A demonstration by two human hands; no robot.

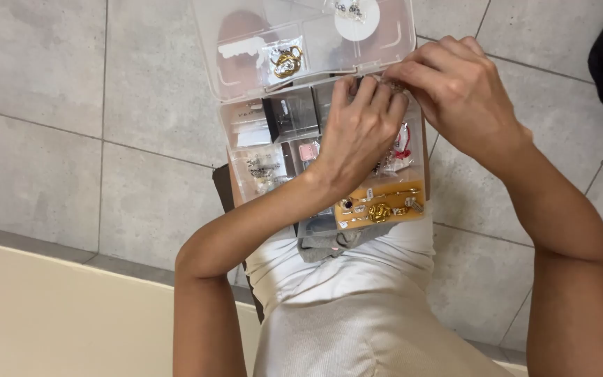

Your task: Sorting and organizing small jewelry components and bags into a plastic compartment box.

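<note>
Both hands — left hand [357,132], right hand [455,87] — are pinching something tiny over the far compartments of the clear box [259,132], steadying it.

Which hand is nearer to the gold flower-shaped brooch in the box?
Left. The left hand is just above the gold brooch; the right hand is farther, at the box's hinge.

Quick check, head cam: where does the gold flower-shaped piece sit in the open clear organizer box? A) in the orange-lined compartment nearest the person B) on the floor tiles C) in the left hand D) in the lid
A: the gold flower-shaped piece lies in the orange-lined compartment at the near end of the clear organizer box, below the left hand and right hand, which meet over the box's far end.
</note>
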